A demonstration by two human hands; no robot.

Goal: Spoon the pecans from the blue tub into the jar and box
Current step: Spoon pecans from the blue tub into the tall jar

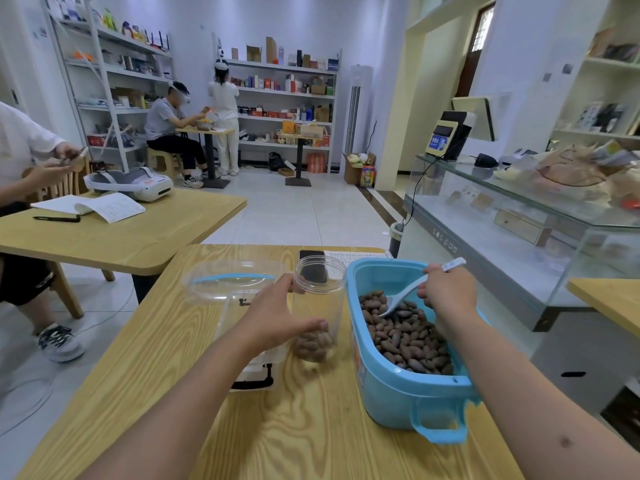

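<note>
My right hand (pixel 448 289) grips the spoon (pixel 408 292), its bowl in the tub's (pixel 391 393) pecans (pixel 408 337); my left hand (pixel 277 313) holds the jar (pixel 320 306) upright, just left of the tub.

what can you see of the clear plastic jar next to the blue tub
The clear round plastic jar stands upright on the wooden table, lid off, mouth open. A shallow layer of brown pecans covers its bottom. The left hand grips its side, fingers curled round it. It stands just left of the light blue plastic tub.
</note>
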